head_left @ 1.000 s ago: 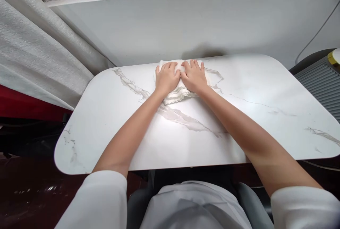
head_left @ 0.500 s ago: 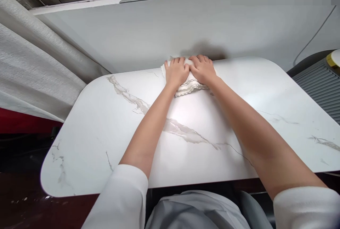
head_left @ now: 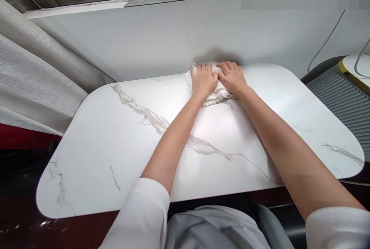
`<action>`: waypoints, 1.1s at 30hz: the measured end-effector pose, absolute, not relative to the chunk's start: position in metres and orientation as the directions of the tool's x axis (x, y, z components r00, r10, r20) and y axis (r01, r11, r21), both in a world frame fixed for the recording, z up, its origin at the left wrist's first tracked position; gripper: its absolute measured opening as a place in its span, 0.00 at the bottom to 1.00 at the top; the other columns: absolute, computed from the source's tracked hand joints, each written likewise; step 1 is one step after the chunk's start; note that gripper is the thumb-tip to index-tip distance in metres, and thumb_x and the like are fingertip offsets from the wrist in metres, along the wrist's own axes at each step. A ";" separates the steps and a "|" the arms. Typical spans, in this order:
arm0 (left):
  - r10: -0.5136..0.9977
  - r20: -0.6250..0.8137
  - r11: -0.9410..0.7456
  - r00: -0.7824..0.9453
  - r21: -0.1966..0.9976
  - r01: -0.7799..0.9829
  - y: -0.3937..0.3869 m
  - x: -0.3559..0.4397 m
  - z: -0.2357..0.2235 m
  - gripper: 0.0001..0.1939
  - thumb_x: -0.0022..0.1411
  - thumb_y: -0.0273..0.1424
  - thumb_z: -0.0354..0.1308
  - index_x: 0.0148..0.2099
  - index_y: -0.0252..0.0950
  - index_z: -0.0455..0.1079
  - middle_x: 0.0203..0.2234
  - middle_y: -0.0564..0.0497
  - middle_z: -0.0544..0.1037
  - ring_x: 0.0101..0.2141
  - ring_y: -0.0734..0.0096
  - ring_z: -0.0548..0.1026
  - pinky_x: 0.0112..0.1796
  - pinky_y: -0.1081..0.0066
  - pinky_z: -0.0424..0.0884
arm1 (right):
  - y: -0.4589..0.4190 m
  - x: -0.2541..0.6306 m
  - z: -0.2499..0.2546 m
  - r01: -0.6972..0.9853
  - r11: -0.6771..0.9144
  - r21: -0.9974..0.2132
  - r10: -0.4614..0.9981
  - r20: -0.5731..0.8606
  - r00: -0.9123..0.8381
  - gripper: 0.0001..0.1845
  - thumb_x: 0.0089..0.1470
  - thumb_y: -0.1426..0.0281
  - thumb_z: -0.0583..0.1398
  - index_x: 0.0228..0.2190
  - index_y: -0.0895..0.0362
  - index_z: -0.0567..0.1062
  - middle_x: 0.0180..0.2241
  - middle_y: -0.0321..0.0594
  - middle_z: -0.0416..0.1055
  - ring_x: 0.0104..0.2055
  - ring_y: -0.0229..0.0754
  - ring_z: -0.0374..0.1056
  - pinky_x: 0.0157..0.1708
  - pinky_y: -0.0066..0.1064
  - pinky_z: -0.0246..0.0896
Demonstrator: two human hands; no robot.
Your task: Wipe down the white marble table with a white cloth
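A folded white cloth [head_left: 216,96] with a wavy edge lies near the back edge of the white marble-patterned table [head_left: 138,156]. My left hand [head_left: 204,80] rests palm down on the cloth's left part, fingers laid out and slightly apart. Beside it, my right hand [head_left: 232,77] presses on the right part, its fingers also laid out over the cloth. The thumbs nearly meet in the middle. Both palms hide much of the cloth, and its underside is out of sight. Both arms reach forward across the table.
A pale wall [head_left: 130,41] runs close behind the table. Left of the table hangs a whitish curtain [head_left: 37,75]. On the right stands a grey ribbed appliance [head_left: 341,95] with a yellow band, and a cable [head_left: 326,42] runs along the wall there.
Both hands and the cloth have moved together a little to the right along the table's back edge. The camera view has also shifted slightly to the right.
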State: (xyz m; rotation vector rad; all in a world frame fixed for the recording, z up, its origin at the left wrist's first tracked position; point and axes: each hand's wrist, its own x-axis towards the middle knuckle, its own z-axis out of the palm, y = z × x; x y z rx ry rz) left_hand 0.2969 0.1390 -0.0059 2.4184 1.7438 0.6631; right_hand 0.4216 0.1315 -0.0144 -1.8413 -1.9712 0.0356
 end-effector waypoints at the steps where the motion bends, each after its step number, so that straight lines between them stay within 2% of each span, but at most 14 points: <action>1: 0.920 0.293 -0.349 0.260 0.314 0.883 0.135 0.297 -0.006 0.24 0.69 0.31 0.38 0.62 0.35 0.64 0.60 0.42 0.69 0.61 0.55 0.62 0.65 0.48 0.44 | 0.127 0.422 -0.015 0.944 0.109 -0.311 0.955 0.297 -0.013 0.26 0.62 0.66 0.43 0.57 0.54 0.66 0.61 0.47 0.61 0.64 0.52 0.53 0.63 0.50 0.44; 8: 0.912 0.295 -0.363 0.285 0.257 0.896 0.097 0.302 -0.008 0.25 0.71 0.33 0.37 0.64 0.30 0.62 0.62 0.40 0.66 0.63 0.53 0.60 0.65 0.46 0.45 | 0.084 0.426 -0.012 0.950 0.100 -0.297 0.967 0.254 -0.023 0.26 0.62 0.67 0.43 0.58 0.55 0.65 0.62 0.48 0.59 0.66 0.49 0.51 0.65 0.51 0.41; 15: 0.917 0.276 -0.348 0.289 0.195 0.917 0.048 0.297 -0.005 0.26 0.72 0.33 0.35 0.66 0.33 0.60 0.64 0.44 0.65 0.65 0.57 0.58 0.65 0.48 0.47 | 0.037 0.424 -0.007 0.962 0.104 -0.253 0.974 0.224 -0.047 0.26 0.61 0.65 0.43 0.58 0.54 0.64 0.64 0.49 0.57 0.67 0.51 0.49 0.64 0.53 0.42; 21: 0.904 0.250 -0.392 0.347 0.165 0.905 -0.001 0.287 -0.002 0.27 0.72 0.33 0.36 0.67 0.29 0.56 0.65 0.40 0.62 0.66 0.54 0.56 0.65 0.45 0.47 | -0.012 0.420 -0.004 0.968 0.121 -0.219 0.981 0.178 -0.082 0.27 0.63 0.64 0.42 0.59 0.55 0.62 0.66 0.49 0.54 0.69 0.51 0.46 0.66 0.52 0.41; 26: 0.866 0.239 -0.481 0.440 0.157 0.862 -0.041 0.282 -0.001 0.27 0.72 0.33 0.36 0.68 0.27 0.55 0.66 0.37 0.59 0.67 0.54 0.53 0.66 0.47 0.45 | -0.057 0.421 -0.003 0.968 0.136 -0.213 0.982 0.157 -0.104 0.29 0.64 0.62 0.40 0.60 0.57 0.62 0.67 0.50 0.52 0.71 0.52 0.43 0.67 0.53 0.38; 33: 0.793 0.239 -0.597 0.561 0.118 0.794 -0.098 0.279 -0.002 0.30 0.71 0.36 0.40 0.71 0.29 0.48 0.68 0.31 0.52 0.68 0.40 0.48 0.62 0.34 0.45 | -0.112 0.432 -0.011 0.963 0.205 -0.176 0.963 0.211 -0.167 0.27 0.65 0.62 0.39 0.59 0.57 0.62 0.66 0.52 0.53 0.70 0.53 0.44 0.66 0.56 0.40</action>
